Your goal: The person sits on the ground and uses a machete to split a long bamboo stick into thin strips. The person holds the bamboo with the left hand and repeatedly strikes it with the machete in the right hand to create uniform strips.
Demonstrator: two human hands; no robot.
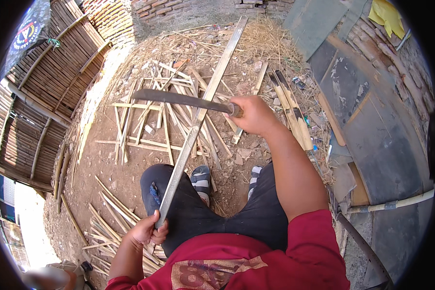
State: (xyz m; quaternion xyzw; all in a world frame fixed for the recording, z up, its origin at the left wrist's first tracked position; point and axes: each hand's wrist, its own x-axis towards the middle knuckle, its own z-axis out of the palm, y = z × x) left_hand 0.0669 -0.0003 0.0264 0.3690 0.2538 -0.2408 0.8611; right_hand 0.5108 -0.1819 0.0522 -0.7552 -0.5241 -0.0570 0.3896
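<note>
A long, pale bamboo strip (180,162) runs from near my lap, over my left knee, toward the far brick wall. My left hand (147,232) is closed round its near end. My right hand (253,115) grips the short handle of a machete (181,99). The dark blade points left and crosses the strip near its middle; whether its edge is in the bamboo, I cannot tell. Beneath and beyond the blade, many split bamboo pieces (166,121) lie in a loose heap on the dirt. More strips (113,217) are piled beside my left leg.
Blackened half-round bamboo lengths (295,118) lie right of the heap. Dark sheets and boards (377,140) cover the right side. A bamboo-slat wall (43,67) stands at left, a brick wall (169,12) at the far end. Part of a person (67,271) shows at lower left.
</note>
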